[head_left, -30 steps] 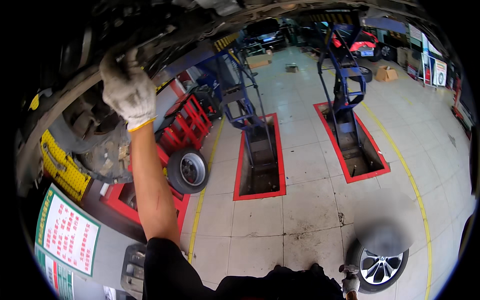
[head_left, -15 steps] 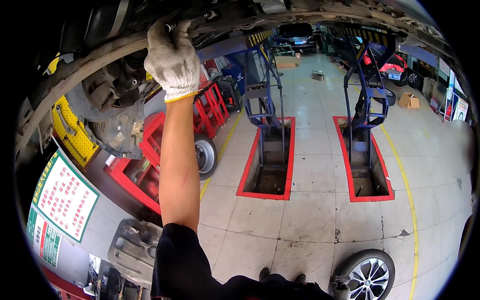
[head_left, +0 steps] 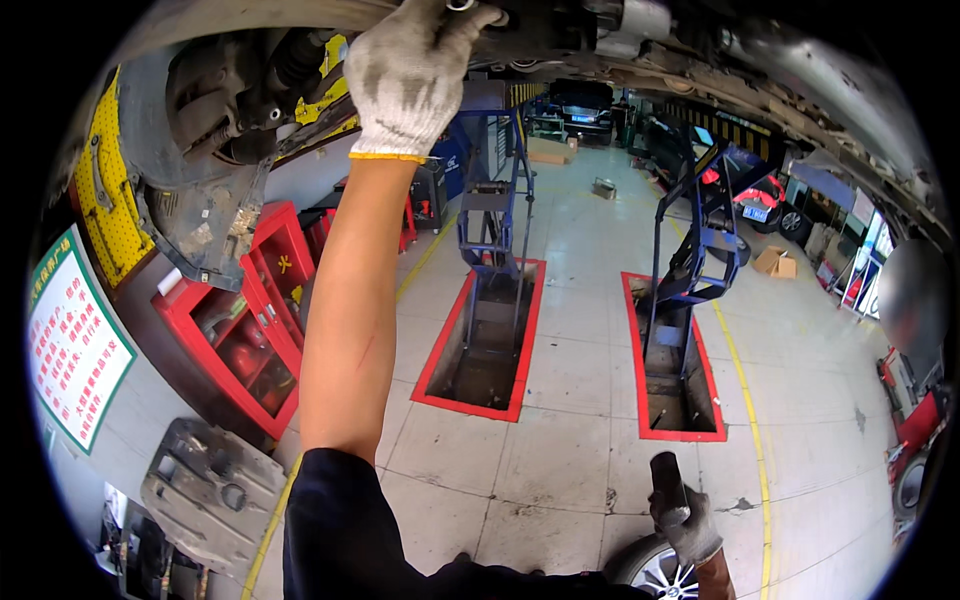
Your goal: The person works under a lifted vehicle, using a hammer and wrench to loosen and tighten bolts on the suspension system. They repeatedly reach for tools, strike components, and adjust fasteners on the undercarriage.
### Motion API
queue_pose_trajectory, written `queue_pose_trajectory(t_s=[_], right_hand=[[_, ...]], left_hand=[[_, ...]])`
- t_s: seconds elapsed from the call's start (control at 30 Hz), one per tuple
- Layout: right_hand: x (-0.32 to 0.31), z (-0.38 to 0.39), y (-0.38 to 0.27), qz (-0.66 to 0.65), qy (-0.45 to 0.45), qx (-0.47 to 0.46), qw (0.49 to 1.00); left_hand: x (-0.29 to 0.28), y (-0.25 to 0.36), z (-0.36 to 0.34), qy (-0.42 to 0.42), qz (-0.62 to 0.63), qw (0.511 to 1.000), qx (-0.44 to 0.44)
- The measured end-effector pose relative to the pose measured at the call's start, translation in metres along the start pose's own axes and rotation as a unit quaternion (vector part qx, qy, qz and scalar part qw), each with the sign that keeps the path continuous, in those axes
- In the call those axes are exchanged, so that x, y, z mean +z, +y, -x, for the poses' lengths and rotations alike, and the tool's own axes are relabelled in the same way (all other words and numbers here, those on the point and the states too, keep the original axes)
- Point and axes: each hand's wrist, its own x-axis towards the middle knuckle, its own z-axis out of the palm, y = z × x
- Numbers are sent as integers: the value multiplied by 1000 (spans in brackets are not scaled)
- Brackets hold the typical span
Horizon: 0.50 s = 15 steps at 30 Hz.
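Observation:
My left hand (head_left: 405, 85), in a grimy white glove with yellow cuff, reaches up to the car's undercarriage (head_left: 650, 30). Its fingers curl near a small shiny metal ring (head_left: 460, 5); whatever they grip is partly hidden. My right hand (head_left: 690, 530), also gloved, is low on the right with its fingers round a dark cylindrical tool (head_left: 668, 485), held upright above an alloy wheel (head_left: 660, 575). To the left of my raised arm hang exposed suspension parts (head_left: 240, 110) and a grey plastic liner (head_left: 200, 230).
Two blue lift columns (head_left: 490, 230) (head_left: 715, 240) stand in red-edged floor pits. A red cabinet (head_left: 230, 350), a wall sign (head_left: 75, 350) and a removed undertray (head_left: 205, 500) are at the left. Parked cars (head_left: 580, 105) and cardboard boxes (head_left: 770, 262) are behind. A blurred person (head_left: 910, 300) is at the far right.
My left hand has moved rightward and up along the undercarriage. My right hand has risen from the lower edge, bringing the dark tool into view. The view has shifted.

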Motion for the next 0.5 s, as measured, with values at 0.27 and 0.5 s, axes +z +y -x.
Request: queue_pose_trajectory(t_s=[0.27,0.5], right_hand=[[-13,-140,-224,167,180,-389,888],[25,-183,-362,219,305,-600,706]], left_hand=[[-1,-38,5,4,-68,995,77],[-8,-31,3,-22,-15,999,38]])
